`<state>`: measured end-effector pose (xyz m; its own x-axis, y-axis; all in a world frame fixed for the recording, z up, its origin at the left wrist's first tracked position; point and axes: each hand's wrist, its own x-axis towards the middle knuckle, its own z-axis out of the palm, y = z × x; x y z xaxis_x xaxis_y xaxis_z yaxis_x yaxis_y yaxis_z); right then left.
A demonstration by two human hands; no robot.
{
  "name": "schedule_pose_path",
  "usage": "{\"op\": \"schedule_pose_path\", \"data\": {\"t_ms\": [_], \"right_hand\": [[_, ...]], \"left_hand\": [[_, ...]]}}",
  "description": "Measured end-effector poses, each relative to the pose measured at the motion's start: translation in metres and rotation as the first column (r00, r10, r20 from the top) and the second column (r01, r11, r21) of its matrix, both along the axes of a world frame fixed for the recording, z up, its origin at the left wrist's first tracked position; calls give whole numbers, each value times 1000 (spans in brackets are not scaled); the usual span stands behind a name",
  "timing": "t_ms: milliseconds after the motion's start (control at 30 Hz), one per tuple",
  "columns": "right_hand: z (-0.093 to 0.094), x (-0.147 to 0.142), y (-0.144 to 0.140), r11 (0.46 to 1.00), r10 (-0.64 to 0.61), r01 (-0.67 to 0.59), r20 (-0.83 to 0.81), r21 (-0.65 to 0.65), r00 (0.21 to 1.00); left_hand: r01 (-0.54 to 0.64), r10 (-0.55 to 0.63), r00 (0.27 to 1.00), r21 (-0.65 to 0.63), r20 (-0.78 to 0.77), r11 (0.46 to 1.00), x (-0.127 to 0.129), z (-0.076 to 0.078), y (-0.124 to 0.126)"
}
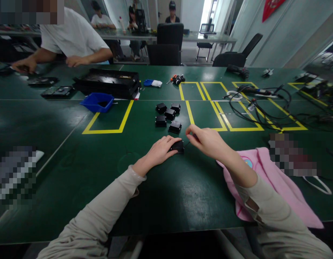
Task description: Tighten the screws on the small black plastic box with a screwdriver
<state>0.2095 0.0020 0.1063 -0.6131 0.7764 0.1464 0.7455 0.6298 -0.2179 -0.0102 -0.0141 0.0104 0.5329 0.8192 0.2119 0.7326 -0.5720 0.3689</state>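
My left hand (162,150) grips a small black box (178,146) against the green table, thumb on the near side and fingers over the far side. Just to the right, my right hand (206,139) is closed in a pinch around a thin dark tool, perhaps a hex key or small screwdriver. Its tip (186,144) meets the box's right side, where small bright screws show. The handle is hidden within my fingers. Beyond my hands lie several similar black boxes (170,114) in a loose cluster.
A blue scoop-shaped bin (98,102) and a large black tray (108,82) stand far left. A blue-and-white glove (152,83) lies mid-table. Coiled black cables (259,104) spread over yellow tape at right. A pink cloth (244,201) lies under my right forearm. A co-worker (72,36) sits opposite.
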Motion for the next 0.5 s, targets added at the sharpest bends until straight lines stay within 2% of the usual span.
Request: {"op": "schedule_pose_path", "data": {"t_ms": [500], "right_hand": [[1, 0, -1, 1000, 13, -13, -7, -17, 1000]], "left_hand": [[-4, 4, 1000, -1, -3, 1000, 1, 1, -1]]}}
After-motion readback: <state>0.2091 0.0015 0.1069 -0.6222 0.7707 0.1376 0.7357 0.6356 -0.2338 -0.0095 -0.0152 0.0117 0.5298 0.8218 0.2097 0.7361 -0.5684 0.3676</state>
